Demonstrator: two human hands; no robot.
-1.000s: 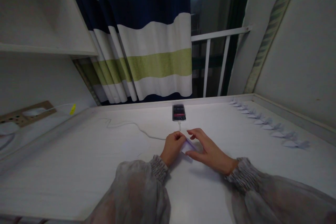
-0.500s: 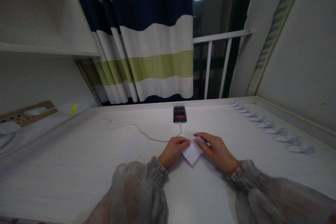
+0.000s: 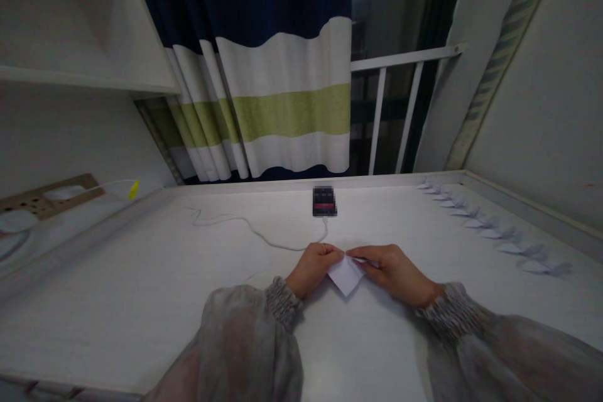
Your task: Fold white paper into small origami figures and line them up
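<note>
White tabletop (image 3: 141, 301), extending on all sides of the folded paper (image 3: 346, 277), from which directions are read (12 o'clock, away from the person). Striped curtain (image 3: 287, 116), between 11 and 12 o'clock, beyond the far rim; white shelf (image 3: 85, 78), overhead at 10. Row of folded paper pieces (image 3: 492, 233), running from between 1 and 2 o'clock round to 3. Socket panel (image 3: 28, 202), between 9 and 10. Right hand (image 3: 400, 270), at 3, and left hand (image 3: 315, 269), at 9: fingertips of each pinch the paper's upper part, its lower corner pointing to 6. Dark-screened device (image 3: 324, 202), near 12; its pale cable (image 3: 269, 242) passes just beyond the left hand, trailing toward 10. Raised far rim (image 3: 254, 188) at 12; near edge visible at 8. Widest stretch of surface, toward 8 and 9; narrower stretch, between right hand and row.
</note>
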